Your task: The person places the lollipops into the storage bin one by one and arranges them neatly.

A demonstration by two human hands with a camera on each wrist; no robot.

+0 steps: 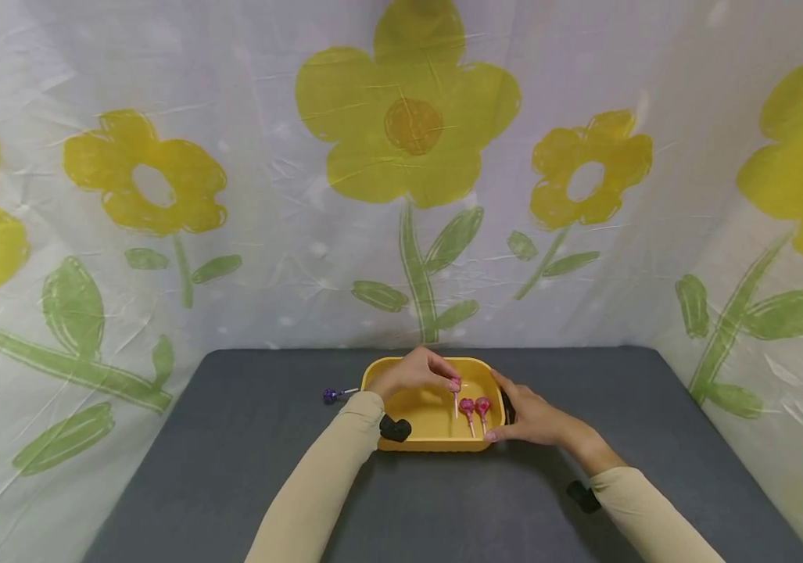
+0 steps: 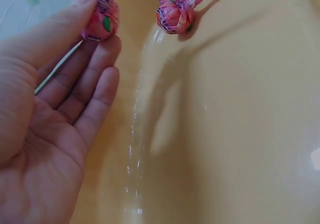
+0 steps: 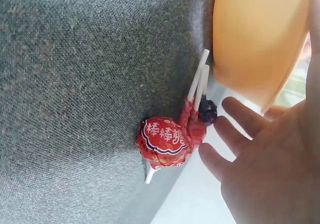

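Above the inside of a yellow container, the left hand pinches a pink-wrapped lollipop by its head, the stick pointing down in the head view. In the left wrist view, thumb and fingertips of the left hand hold that lollipop over the container floor. Two other pink lollipops lie side by side at the container's right. Fingers loosely extended, the right hand rests against the right end of the container; in the right wrist view the hand is beside its wall.
A purple lollipop lies on the dark table, left of the container. Several red lollipops and a dark one lie near the right hand, outside the container. Behind the table hangs a flower-printed curtain.
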